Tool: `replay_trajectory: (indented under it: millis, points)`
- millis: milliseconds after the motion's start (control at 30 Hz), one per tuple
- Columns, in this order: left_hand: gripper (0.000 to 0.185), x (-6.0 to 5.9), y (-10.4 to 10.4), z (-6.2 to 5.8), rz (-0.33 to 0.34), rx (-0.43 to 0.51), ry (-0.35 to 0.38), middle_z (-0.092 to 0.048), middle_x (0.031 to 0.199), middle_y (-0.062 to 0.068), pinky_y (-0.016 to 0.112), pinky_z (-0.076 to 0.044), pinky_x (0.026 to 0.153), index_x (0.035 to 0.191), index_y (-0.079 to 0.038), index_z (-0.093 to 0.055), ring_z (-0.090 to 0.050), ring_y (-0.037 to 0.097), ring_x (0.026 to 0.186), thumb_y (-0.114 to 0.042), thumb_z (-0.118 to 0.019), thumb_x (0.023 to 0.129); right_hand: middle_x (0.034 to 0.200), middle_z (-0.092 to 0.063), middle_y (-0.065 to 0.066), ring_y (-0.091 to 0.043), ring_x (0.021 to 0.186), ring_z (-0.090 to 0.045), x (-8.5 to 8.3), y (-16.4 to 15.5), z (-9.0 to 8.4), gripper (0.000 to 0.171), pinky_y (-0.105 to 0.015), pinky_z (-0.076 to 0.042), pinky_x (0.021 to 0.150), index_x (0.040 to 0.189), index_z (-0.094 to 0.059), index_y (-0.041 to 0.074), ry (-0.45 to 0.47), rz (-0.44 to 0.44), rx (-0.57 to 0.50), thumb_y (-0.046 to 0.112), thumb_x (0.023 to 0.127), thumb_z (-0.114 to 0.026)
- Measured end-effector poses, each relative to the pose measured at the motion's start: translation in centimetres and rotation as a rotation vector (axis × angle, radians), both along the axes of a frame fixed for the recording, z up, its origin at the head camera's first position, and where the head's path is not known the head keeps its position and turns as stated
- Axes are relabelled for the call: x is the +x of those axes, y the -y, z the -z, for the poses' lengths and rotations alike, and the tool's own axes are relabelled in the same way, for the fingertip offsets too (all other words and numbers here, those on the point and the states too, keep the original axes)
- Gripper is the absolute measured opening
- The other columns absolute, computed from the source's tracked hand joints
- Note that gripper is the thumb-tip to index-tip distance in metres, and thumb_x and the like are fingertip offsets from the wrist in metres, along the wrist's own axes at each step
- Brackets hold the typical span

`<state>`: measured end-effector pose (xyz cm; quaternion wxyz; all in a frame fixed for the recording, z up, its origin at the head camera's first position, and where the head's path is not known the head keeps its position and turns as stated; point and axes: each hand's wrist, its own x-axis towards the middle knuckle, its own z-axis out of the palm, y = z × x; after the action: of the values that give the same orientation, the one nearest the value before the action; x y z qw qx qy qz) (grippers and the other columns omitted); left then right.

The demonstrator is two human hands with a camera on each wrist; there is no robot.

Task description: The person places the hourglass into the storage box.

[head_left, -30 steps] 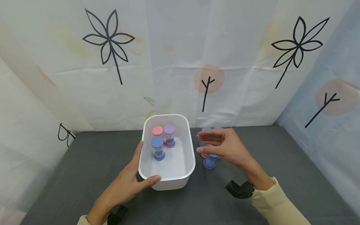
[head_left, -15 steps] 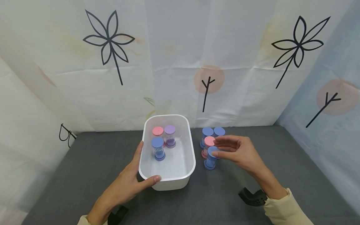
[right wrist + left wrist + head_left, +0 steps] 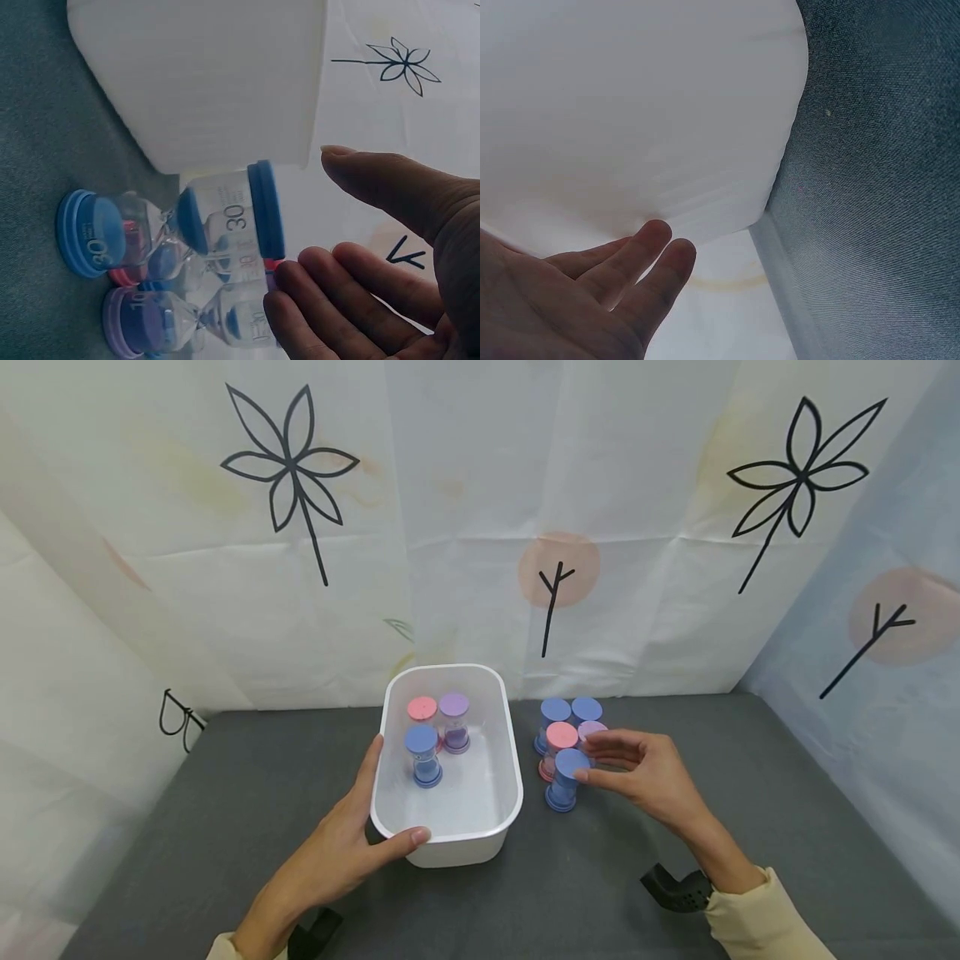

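A white tub (image 3: pixel 512 752) stands mid-table with three sand timers upright inside: pink-capped (image 3: pixel 422 708), purple-capped (image 3: pixel 453 704) and blue-capped (image 3: pixel 422 740). My left hand (image 3: pixel 371 814) rests on the tub's near-left corner, thumb along the front wall and straight fingers on the left wall (image 3: pixel 630 112). Right of the tub stands a cluster of several timers. My right hand (image 3: pixel 592 758) hovers beside the nearest blue timer (image 3: pixel 568 766). In the right wrist view its fingertips (image 3: pixel 281 281) are at the cap (image 3: pixel 266 217) of that timer while the thumb stays apart from it.
The table has a dark grey cloth top (image 3: pixel 225 827). White printed sheets (image 3: pixel 450 527) wall it in at the back and both sides. Behind the blue timer stand a pink (image 3: pixel 561 735), a purple (image 3: pixel 594 728) and two blue timers (image 3: pixel 556 710).
My right hand has drawn back from beside the tub's rim, rightward and lower, to the nearest blue timer, uncovering the cluster. The left hand and the tub have not moved.
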<state>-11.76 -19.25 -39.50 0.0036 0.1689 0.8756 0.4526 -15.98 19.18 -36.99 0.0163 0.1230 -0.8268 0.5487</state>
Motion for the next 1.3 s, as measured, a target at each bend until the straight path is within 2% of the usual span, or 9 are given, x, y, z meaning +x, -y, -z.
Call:
replay_trajectory:
  millis: [100, 300, 467, 800, 1033, 1300]
  points:
    - [0.115, 0.0, 0.0, 0.0, -0.004, -0.003, 0.008, -0.029, 0.164, 0.003, 0.063, -0.035, 0.105, 0.163, -0.036, 0.005, -0.042, 0.028, 0.139, -0.047, -0.080, 0.086, 0.118, -0.070, -0.020, -0.032, 0.107, -0.069, -0.1, -0.1, 0.3, 0.050, -0.028, -0.056, 0.085, 0.122, -0.068, -0.007, -0.009, 0.008, 0.017, 0.010, 0.079, -0.088]
    - [0.115, 0.1, 0.0, -0.1, -0.015, -0.018, 0.012, -0.029, 0.164, 0.004, 0.063, -0.035, 0.105, 0.163, -0.036, 0.005, -0.042, 0.029, 0.139, -0.049, -0.079, 0.085, 0.117, -0.071, -0.016, -0.030, 0.107, -0.069, -0.3, -0.1, 1.0, 0.050, -0.042, -0.055, 0.090, 0.120, -0.070, -0.004, 0.002, 0.017, 0.052, 0.014, 0.077, -0.090]
    - [0.115, 0.1, 0.0, -0.1, -0.008, -0.014, -0.002, -0.029, 0.164, 0.005, 0.062, -0.035, 0.105, 0.163, -0.034, 0.004, -0.042, 0.029, 0.139, -0.048, -0.080, 0.086, 0.118, -0.071, -0.015, -0.029, 0.105, -0.069, -0.3, 0.1, 1.3, 0.052, -0.046, -0.053, 0.091, 0.120, -0.070, -0.003, 0.001, 0.024, 0.076, 0.016, 0.077, -0.091]
    - [0.115, 0.1, 0.1, -0.2, -0.009, -0.024, 0.008, -0.029, 0.164, 0.003, 0.062, -0.036, 0.104, 0.163, -0.036, 0.005, -0.042, 0.028, 0.139, -0.049, -0.079, 0.086, 0.111, -0.073, -0.008, -0.021, 0.098, -0.072, -0.2, 1.0, 2.0, 0.055, -0.046, -0.056, 0.085, 0.118, -0.073, 0.003, -0.021, 0.072, 0.158, 0.021, 0.071, -0.095]
    - [0.115, 0.0, 0.0, -0.2, 0.003, -0.014, 0.003, -0.028, 0.164, 0.003, 0.062, -0.035, 0.104, 0.163, -0.034, 0.005, -0.042, 0.029, 0.139, -0.048, -0.079, 0.086, 0.113, -0.073, -0.013, -0.025, 0.098, -0.073, -0.2, 1.4, 2.0, 0.058, -0.048, -0.056, 0.084, 0.119, -0.073, 0.000, -0.043, 0.096, 0.179, 0.025, 0.071, -0.095]
    - [0.115, 0.0, 0.0, -0.2, 0.005, -0.010, 0.001, -0.028, 0.164, 0.003, 0.063, -0.035, 0.104, 0.163, -0.034, 0.005, -0.042, 0.029, 0.139, -0.047, -0.079, 0.086, 0.111, -0.073, -0.016, -0.028, 0.096, -0.073, -0.3, 1.8, 2.3, 0.054, -0.046, -0.057, 0.083, 0.116, -0.073, -0.001, -0.051, 0.145, 0.188, 0.020, 0.071, -0.095]
